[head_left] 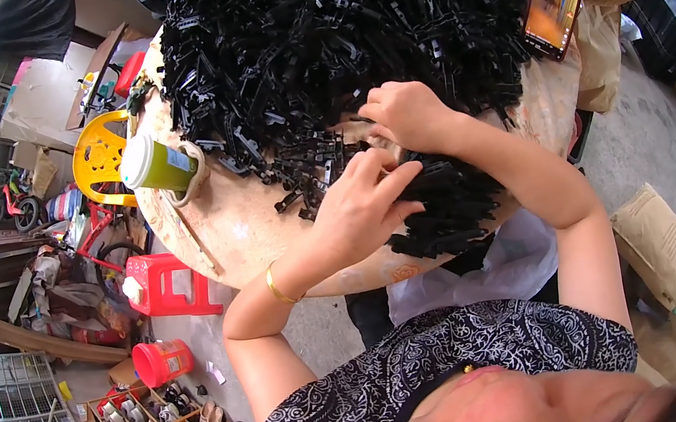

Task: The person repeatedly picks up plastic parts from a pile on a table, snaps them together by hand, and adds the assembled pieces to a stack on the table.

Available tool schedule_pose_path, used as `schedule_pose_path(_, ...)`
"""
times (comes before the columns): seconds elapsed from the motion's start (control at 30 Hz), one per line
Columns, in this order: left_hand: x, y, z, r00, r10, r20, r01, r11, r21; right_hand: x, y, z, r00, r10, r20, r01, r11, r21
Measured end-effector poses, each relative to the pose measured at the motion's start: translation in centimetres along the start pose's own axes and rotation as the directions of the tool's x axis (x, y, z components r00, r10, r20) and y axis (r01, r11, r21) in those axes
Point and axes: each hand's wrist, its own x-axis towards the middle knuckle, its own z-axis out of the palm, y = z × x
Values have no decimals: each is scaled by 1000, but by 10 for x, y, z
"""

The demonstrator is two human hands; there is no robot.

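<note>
A large heap of small black clip-like pieces (327, 27) covers the far part of the round table (243, 226). My hands meet at its near edge. Bent over the pieces, my left hand (363, 202) has its thumb and index finger apart, while its other fingertips curl in close to my right hand. My right hand (412, 117) is closed in a pinch just beyond it. What lies between the fingertips is too small and covered to make out. Nearer to me, below my right wrist, lies a denser stack of the black pieces (444, 207), laid roughly side by side.
On the left of the table stands a green cup (163, 166) with a white lid in a holder. A phone (553, 7) leans upright at the right. Beside the table are a yellow chair (95, 157), a red stool (168, 284), a red bucket (162, 362) and paper sacks (661, 252).
</note>
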Motion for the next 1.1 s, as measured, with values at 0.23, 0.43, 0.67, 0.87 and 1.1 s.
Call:
schedule_pose_path(0.23, 30, -60, -16, 918, -275, -285, 262, 961, -83, -1, -8, -13, 970, 182, -159, -139, 958, 251)
schedule_pose_path(0.43, 59, -142, -19, 848, -192, -494, 440, 774, 456, 6, -6, -25, 933, 360, -7, -301, 792, 532)
schedule_pose_path(0.67, 66, -131, -12, 830, -319, -458, 505, 778, 374, 4, -4, -28, 907, 400, -135, -229, 735, 639)
schedule_pose_path(0.87, 37, -104, -16, 719, -691, -67, 493, 576, -652, 4, -11, -36, 894, 446, 55, -244, 379, 893)
schedule_pose_path(1.1, 36, -71, 9, 795, -594, -125, 354, 621, -699, 4, -12, -24, 934, 356, -20, -216, 610, 762)
